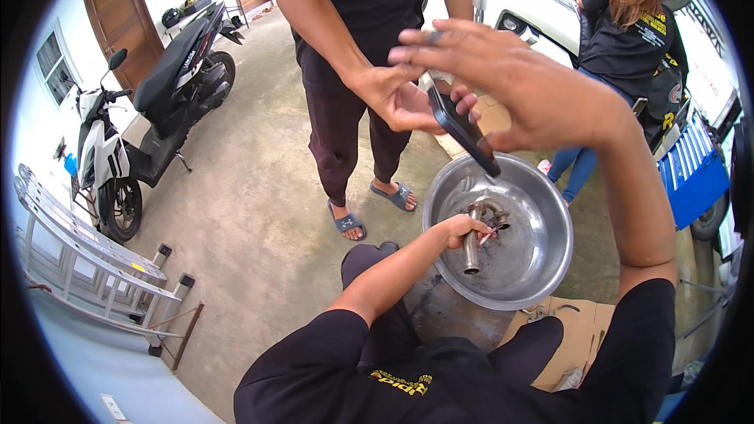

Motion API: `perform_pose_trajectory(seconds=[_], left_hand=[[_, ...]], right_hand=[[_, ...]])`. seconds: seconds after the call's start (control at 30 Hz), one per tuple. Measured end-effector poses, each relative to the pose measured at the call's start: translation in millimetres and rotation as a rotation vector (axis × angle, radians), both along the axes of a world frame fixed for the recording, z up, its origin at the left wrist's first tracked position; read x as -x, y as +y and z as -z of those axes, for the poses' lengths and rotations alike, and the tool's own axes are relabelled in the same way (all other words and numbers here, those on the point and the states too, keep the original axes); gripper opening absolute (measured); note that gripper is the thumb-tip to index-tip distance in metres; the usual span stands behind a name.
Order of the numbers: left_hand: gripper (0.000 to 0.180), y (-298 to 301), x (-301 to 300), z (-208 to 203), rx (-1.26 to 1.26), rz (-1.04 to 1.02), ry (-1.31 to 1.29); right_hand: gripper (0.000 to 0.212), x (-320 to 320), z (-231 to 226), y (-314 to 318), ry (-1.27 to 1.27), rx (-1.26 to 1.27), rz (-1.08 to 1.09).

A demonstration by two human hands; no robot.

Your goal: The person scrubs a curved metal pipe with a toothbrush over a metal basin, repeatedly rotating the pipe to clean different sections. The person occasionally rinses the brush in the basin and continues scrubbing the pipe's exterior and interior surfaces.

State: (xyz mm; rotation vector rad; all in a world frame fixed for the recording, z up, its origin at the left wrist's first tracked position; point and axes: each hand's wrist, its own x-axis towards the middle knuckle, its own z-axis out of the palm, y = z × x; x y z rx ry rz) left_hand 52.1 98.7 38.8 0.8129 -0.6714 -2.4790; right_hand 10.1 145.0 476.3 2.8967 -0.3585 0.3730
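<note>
My left hand (462, 229) is closed around a curved metal pipe (471, 257) with a flared end, holding it in a wide metal basin (561, 267). Dark grime or liquid lies on the basin's bottom by the pipe. Raised high near the camera, my right hand (510, 82) has its fingers stretched out and holds nothing I can see. Just behind and below it is a dark smartphone (463, 132), gripped by the hand (400, 102) of a person standing opposite me. Whether my fingers touch the phone I cannot tell.
A flattened cardboard sheet (581, 318) lies by my knee. The standing person's sandals (348, 224) are left of the basin. Further off are a scooter (169, 86), an aluminium ladder (94, 255), a white car (538, 0) and another person (628, 31) leaning at it.
</note>
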Motion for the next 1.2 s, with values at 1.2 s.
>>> perform_pose_trajectory(seconds=[1.2], left_hand=[[0.014,3,79,28,0.034,-0.082,-0.283]], right_hand=[[0.092,207,272,187,-1.833,-1.936,-0.329]])
